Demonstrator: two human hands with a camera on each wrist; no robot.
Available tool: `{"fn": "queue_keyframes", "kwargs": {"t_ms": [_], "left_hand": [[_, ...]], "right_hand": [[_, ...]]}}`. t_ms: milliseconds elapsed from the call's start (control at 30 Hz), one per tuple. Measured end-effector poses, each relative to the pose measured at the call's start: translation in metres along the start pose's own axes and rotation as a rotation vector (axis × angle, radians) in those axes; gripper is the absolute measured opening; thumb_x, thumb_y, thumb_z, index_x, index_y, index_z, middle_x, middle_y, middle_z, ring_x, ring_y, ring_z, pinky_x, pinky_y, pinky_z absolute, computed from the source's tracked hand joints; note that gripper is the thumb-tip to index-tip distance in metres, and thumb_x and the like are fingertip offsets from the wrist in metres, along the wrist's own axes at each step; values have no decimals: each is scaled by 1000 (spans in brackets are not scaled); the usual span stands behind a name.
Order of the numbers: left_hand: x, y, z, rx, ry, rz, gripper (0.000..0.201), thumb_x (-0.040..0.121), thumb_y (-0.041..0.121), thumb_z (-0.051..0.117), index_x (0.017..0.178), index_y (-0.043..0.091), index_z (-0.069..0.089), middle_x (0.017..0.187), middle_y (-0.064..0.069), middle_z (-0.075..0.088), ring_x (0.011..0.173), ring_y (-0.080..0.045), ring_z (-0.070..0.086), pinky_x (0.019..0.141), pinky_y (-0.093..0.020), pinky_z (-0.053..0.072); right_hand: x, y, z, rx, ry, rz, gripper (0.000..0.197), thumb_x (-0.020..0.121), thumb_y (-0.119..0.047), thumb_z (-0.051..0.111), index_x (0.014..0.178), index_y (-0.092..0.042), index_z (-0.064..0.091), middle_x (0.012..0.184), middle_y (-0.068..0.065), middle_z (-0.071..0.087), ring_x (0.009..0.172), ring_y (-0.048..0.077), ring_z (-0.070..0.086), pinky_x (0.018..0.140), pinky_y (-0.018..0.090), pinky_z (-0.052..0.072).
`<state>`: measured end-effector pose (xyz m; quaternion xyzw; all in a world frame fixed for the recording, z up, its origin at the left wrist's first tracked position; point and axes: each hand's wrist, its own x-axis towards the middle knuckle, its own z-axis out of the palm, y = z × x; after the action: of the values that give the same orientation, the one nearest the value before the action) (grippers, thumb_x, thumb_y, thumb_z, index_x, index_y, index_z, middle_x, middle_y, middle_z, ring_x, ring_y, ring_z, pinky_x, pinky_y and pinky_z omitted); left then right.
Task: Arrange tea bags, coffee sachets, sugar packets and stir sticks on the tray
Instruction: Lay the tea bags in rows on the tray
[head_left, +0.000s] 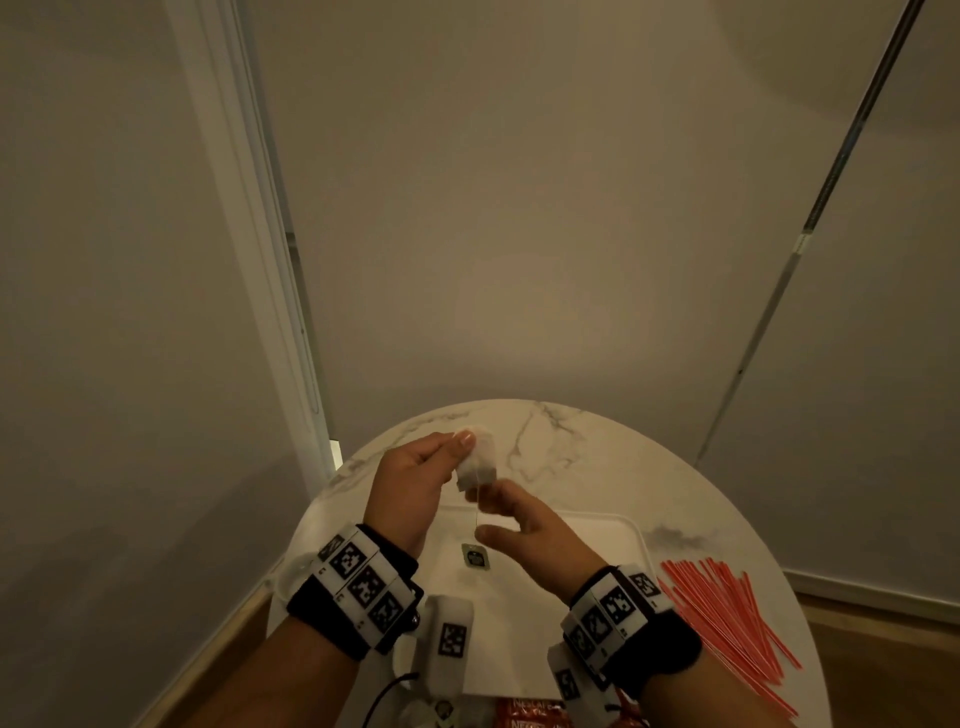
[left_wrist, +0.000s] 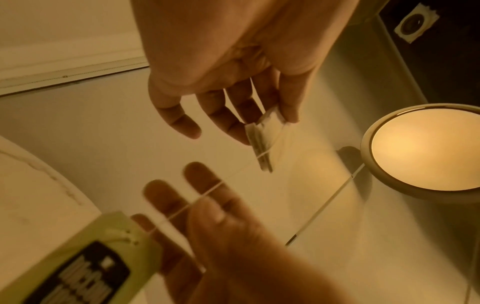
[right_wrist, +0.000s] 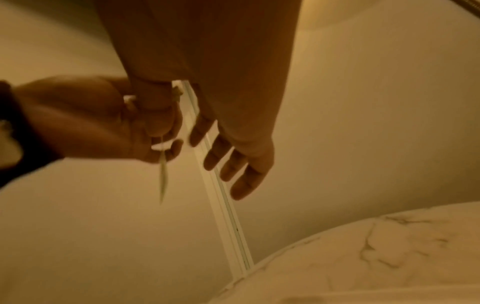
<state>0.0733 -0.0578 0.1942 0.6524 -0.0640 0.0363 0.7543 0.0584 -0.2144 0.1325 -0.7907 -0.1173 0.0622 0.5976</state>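
Left hand (head_left: 415, 483) pinches a tea bag (head_left: 475, 462) between thumb and fingers, held in the air above the far edge of the white tray (head_left: 597, 525). Right hand (head_left: 524, 525), fingers loosely spread, has the bag's string (left_wrist: 207, 192) across them. The paper tag (head_left: 474, 557) hangs over the tray. Red stir sticks (head_left: 727, 618) lie on the marble table (head_left: 545, 436), right of the tray.

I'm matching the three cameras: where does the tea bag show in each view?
Head: tea bag above centre bottom, pinched by the left hand.
Left wrist: tea bag right of centre, string running down-left.
Right wrist: mostly hidden; only an edge at.
Shared landmark: marble table.
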Motion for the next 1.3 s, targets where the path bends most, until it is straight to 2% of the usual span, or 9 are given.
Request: {"fn": "queue_keyframes", "kwargs": {"t_ms": [133, 233, 400, 567, 733, 933, 1033, 1200, 1300], "left_hand": [[6, 4, -3, -60, 36, -30, 19, 87, 24, 63, 94, 13, 77, 99, -9, 74, 102, -33, 66, 97, -58, 45], [7, 6, -3, -121, 44, -70, 23, 88, 19, 62, 99, 3, 73, 99, -16, 73, 99, -37, 67, 95, -55, 49], [7, 6, -6, -180, 28, -111, 25, 89, 16, 60, 102, -4, 69, 96, -21, 72, 92, -35, 69, 81, -40, 58], [3, -1, -6, -145, -3, -153, 25, 90, 16, 60, 99, -5, 69, 92, -25, 71, 85, -36, 70, 73, -37, 60], [-7, -14, -2, -126, -35, -249, 17, 91, 12, 58, 89, 0, 71, 90, -23, 72, 81, -34, 70, 71, -39, 59], [-11, -24, 2, -75, -51, -322, 19, 93, 13, 57, 92, -1, 70, 90, -18, 70, 76, -27, 68, 63, -32, 51], [-7, -25, 1, -63, -10, -335, 18, 92, 17, 58, 91, 5, 71, 86, -9, 69, 75, -19, 61, 60, -29, 47], [-2, -27, -2, 6, 11, -354, 17, 90, 21, 63, 88, 7, 73, 81, -4, 70, 73, -14, 59, 58, -28, 42], [1, -27, -3, 7, 3, -381, 16, 90, 20, 62, 90, 8, 72, 86, -8, 70, 76, -18, 59, 58, -29, 40]], "right_hand": [[-9, 2, 8, 139, -54, 77, 21, 87, -22, 58, 105, -14, 66, 102, 2, 69, 96, 17, 64, 83, 29, 48], [-14, 4, 11, 234, -101, 119, 14, 96, -6, 49, 103, -8, 61, 101, 9, 69, 89, 22, 68, 74, 30, 50], [-15, 13, 14, 297, -63, 168, 20, 96, 1, 45, 104, -5, 62, 88, 12, 68, 70, 21, 66, 59, 26, 47], [-2, 12, 5, 284, 93, 183, 10, 88, 0, 62, 93, -6, 56, 75, 14, 69, 60, 22, 64, 51, 25, 42], [25, -19, -24, -41, 357, 40, 17, 86, -5, 63, 75, -17, 61, 56, -1, 50, 49, 19, 50, 44, 26, 40], [33, -60, -32, -116, 217, -38, 17, 87, -3, 58, 82, -18, 65, 76, 9, 68, 71, 16, 66, 59, 36, 56], [33, -64, -28, -157, 215, -93, 21, 84, -2, 56, 81, -20, 68, 86, 12, 71, 82, 27, 66, 69, 41, 58], [33, -61, -24, -299, 282, -235, 16, 83, -6, 64, 82, -21, 64, 81, -6, 69, 79, 4, 62, 69, 17, 48], [31, -61, -22, -375, 306, -276, 19, 85, -8, 64, 95, -24, 62, 78, -9, 66, 79, 4, 60, 68, 16, 46]]}}
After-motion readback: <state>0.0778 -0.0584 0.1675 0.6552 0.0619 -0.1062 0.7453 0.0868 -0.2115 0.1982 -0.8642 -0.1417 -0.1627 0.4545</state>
